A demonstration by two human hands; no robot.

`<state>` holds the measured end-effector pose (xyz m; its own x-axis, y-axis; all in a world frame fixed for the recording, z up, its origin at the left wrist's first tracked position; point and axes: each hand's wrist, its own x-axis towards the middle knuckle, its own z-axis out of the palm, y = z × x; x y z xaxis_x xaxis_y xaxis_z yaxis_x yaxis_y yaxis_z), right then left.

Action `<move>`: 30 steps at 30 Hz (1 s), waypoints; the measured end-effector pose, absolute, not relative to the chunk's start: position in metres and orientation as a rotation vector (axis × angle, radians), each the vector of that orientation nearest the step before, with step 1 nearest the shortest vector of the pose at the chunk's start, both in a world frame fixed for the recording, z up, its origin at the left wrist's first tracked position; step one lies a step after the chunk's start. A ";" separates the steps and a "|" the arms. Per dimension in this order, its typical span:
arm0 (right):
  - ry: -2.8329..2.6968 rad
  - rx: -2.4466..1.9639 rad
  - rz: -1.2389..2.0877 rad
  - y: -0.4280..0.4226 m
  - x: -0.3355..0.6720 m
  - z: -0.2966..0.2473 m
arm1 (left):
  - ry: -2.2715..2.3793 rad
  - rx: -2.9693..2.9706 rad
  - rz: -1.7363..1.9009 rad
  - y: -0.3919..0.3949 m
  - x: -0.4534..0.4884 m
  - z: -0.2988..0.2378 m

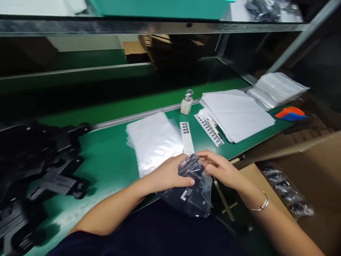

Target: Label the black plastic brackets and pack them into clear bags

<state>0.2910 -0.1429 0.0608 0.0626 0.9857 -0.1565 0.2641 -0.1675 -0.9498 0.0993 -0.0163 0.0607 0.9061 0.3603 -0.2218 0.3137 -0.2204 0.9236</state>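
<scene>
Clearly, the tightest edge is the near one of the green worktop (103,156), which slants up to the right beneath the forearms, with a cardboard box (319,177) below and beyond it on the right. Overhead, a metal shelf edge (160,27) crosses the view, well above the hands. A band of green surface shows between the black parts (57,181) on the left and the stack of clear bags (154,138), giving the left forearm some sideways room.

Both forearms reach in from the sides and converge. The left hand (174,174) is closed around the bagged black part (195,193), thumb laid across its front. The right hand (220,169), its wrist circled by a bracelet (262,204), bends its fingers at the bag's upper right edge; whether they pinch the film, I cannot tell.

The bagged part sits at the worktop's near edge, in front of the torso. Its film is clear, creased and glossy, gathered near the top, and a small white label (184,194) shows on it.
</scene>
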 end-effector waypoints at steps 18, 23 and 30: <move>-1.289 -1.733 0.982 -0.265 0.344 0.063 | 0.110 2.280 -0.448 -0.102 0.213 0.081; -1.251 -1.621 0.986 -0.277 0.353 0.053 | 0.071 2.335 -0.463 -0.112 0.221 0.079; -1.384 -1.747 0.672 -0.283 0.340 0.044 | 0.074 2.338 -0.534 -0.121 0.230 0.078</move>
